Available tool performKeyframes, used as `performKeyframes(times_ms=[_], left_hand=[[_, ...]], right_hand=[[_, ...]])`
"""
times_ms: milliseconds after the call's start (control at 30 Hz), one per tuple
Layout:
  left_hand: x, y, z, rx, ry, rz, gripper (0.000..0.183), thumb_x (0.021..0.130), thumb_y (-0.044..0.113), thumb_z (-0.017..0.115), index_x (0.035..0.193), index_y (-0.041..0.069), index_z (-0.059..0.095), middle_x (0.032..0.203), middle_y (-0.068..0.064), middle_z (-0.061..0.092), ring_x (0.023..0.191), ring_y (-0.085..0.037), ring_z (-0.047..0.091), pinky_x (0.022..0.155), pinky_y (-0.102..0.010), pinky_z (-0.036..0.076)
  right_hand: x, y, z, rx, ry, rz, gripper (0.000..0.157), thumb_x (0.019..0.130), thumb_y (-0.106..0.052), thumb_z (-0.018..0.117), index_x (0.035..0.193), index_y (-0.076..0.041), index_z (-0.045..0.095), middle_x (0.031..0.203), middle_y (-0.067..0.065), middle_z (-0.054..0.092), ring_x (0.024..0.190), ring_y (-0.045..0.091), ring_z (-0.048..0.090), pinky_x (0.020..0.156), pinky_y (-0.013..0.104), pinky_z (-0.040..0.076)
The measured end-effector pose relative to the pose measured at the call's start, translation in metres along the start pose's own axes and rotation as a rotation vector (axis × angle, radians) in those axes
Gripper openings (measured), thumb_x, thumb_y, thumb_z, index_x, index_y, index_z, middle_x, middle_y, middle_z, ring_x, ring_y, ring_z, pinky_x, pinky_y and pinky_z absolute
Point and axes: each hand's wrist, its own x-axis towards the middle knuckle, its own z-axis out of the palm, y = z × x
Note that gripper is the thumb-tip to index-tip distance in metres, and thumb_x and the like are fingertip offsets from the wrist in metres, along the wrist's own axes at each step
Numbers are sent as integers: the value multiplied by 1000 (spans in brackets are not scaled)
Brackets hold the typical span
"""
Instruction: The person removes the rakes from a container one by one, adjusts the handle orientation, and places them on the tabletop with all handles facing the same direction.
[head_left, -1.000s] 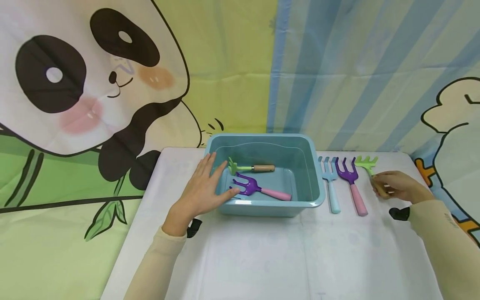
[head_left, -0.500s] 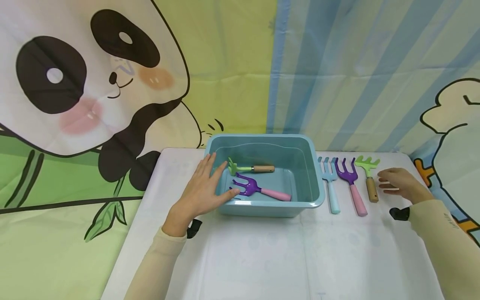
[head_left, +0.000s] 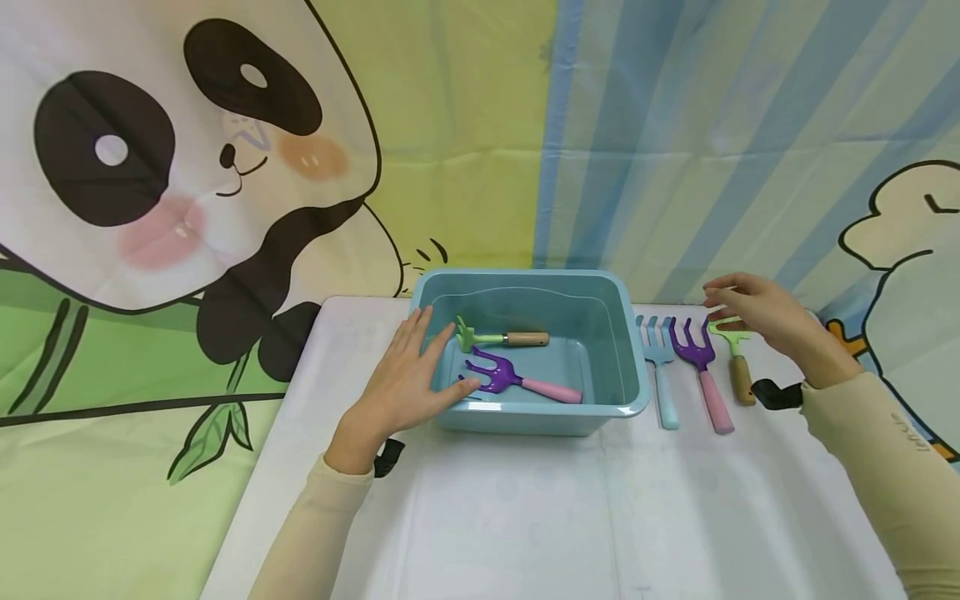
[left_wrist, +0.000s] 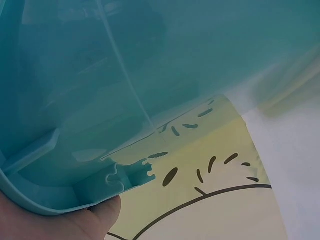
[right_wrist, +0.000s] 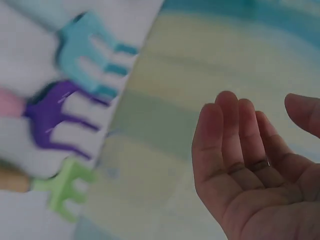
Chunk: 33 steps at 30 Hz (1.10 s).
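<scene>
Small lettering [head_left: 910, 432] marks the beige right sleeve [head_left: 881, 483], well to the right of the blue tub [head_left: 517, 422] in the head view, its characters too tiny and blurred to make out; no wording can be read.

Your tabletop [head_left: 517, 517]: one, white, faintly creased. Directly on it you have:

Basin [head_left: 517, 422], blue-green plastic, one, upright, at the far edge, somewhat left of that edge's middle.

Hand forks, two, toward the far right corner, tines to the far edge: light-blue fork [head_left: 663, 379], just beside the basin; purple fork [head_left: 701, 358], pink-handled, next in your row.

Green rake [head_left: 741, 375], wooden-handled, one, nearest your right edge.
</scene>
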Motion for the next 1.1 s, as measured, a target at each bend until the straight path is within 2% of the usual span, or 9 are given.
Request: performKeyframes(times_ms=[200,333,500,633,767,933,1100], left_hand=[[0,0,0,-1,-7,-6,101,87,84,37,158,14,32,166,-16,6,152,-29,-2,121,-45,3],[0,0,1,0,-1,-8,100,87,84,37,158,14,32,166,-17,8,152,-29,-2,121,-44,2],[0,0,1,-6,5,0,100,87,83,38,158,13,33,165,-18,8,152,-30,-2,121,-45,2],[0,-1,0,-5,6,2,100,87,83,39,158,12,33,166,-17,7,152,-30,-2,121,-46,2],[0,-1,0,-7,3,1,100,87,83,39,158,12,32,166,-17,7,152,-30,-3,121,-47,4],[1,0,0,-8,-6,-4,101,87,84,37,158,14,31,166,-17,7,152,-29,-4,121,-48,5],[1,-1,0,1,-11,-13,101,86,85,35,159,15,31,166,-15,5,152,-28,-4,121,-48,5]], right_hand=[[-5,-64,19,5,-86,-123,53,108,-38,44,145,0,41,134,22,51,115,34,58,90,37,55],[-5,-100,37,18,-160,-187,48,106,-32,51,142,0,45,133,21,54,113,34,60,93,43,54],[6,-135,62,-23,-288,-243,47,104,-30,57,141,-2,49,132,19,55,114,35,60,95,47,52],[24,-153,84,-86,-429,-242,43,104,-28,58,139,-4,52,135,16,54,116,33,60,96,49,51],[45,-162,109,-142,-554,-198,40,103,-24,59,137,-5,54,135,16,54,116,32,59,96,49,51],[67,-163,140,-268,-612,-146,41,101,-24,60,136,-4,56,126,15,60,108,26,62,85,43,56],[86,-155,166,-340,-660,-84,40,101,-26,61,135,-5,58,131,13,58,111,30,63,83,45,57]])
